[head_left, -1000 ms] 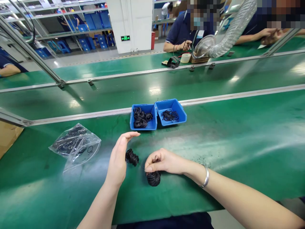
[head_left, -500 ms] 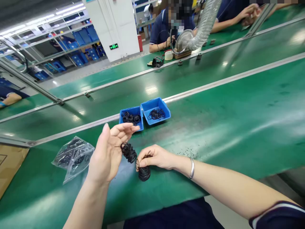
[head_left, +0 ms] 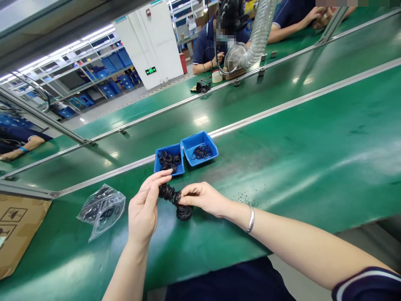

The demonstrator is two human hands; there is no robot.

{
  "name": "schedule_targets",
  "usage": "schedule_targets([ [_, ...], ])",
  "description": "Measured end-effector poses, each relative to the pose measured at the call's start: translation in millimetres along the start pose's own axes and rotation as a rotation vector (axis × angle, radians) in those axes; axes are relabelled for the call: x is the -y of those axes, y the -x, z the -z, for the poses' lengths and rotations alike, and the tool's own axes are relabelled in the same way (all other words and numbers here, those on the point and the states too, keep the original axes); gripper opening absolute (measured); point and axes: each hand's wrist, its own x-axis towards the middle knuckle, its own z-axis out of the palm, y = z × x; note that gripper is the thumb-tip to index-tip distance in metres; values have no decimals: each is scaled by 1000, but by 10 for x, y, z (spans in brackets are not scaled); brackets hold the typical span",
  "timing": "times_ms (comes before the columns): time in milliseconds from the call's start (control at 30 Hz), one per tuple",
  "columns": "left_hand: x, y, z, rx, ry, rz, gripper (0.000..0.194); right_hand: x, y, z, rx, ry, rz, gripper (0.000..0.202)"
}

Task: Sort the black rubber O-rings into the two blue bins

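A bundle of thin black rubber rings (head_left: 166, 192) spans the gap between my two hands, over the green table. My right hand (head_left: 200, 198) pinches it between thumb and fingers, and a thicker clump of rings (head_left: 184, 212) hangs below those fingertips. At the bundle's other end is my left hand (head_left: 145, 205), thumb and fingers closed together on the rings; its exact grip is partly hidden. Just beyond the left fingertips stands a blue bin (head_left: 181, 170) holding black ring bundles. Another blue bin (head_left: 214, 152) beside it contains loose black rings.
A clear plastic bag (head_left: 105, 225) with black rings lies left of my left hand. A cardboard box (head_left: 23, 234) sits at the far left. Dark specks dot the table beyond my right wrist. Metal rails run across the bench, and co-workers sit on the far side.
My left hand was spread open beside the bundle; its thumb and fingers have now closed at the end of it. My right hand keeps its pinch, slightly higher in view.
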Motion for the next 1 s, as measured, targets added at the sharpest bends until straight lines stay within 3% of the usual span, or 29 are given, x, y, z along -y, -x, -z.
schedule_targets([
  [100,-60,35,91,-21,-229,-125,25,14,-27,29,-81,77,47,29],
  [300,-12,72,231,-36,-356,-106,28,100,-25,87,-88,406,176,29],
  [500,140,162,366,-96,-633,-238,27,221,5,74,-94,804,584,22],
  [767,282,265,483,-49,-744,-362,19,384,69,57,-194,1122,777,13],
  [867,264,295,471,-24,-700,-363,18,453,96,35,-206,1202,758,13],
  [1000,261,305,379,-124,-446,-172,10,498,92,16,-78,1216,598,14],
])
